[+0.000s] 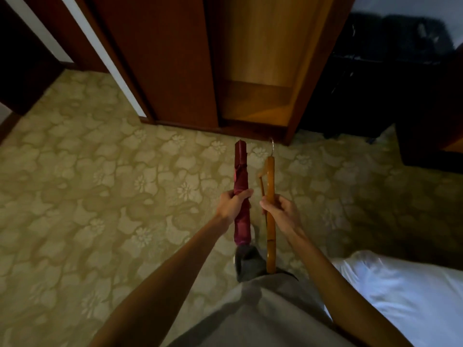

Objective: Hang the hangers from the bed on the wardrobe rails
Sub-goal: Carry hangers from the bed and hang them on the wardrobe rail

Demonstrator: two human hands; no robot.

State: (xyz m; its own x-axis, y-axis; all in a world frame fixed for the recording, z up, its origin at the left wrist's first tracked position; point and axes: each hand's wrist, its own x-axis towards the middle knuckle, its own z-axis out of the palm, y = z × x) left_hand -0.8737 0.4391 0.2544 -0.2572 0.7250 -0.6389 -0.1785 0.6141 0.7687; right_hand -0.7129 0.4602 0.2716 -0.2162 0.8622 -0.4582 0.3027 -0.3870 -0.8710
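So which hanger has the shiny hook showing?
The wooden hanger in the right hand: a metal hook tops it. The red padded hanger in the left hand shows none.

Dim room, warm low light. Carpet (105, 186) covers the floor, beige-olive with a pale flower pattern. Straight ahead a dark reddish-brown wooden door panel (160, 58), and beside it an open lighter-wood compartment (258, 71) with a bare floor board. White wall strip (100, 51) left of the panel. Far left, dark wooden furniture (22, 71). Right of the compartment, a black unit (370, 83), details too dark to read. White bedding (411, 294) lower right.
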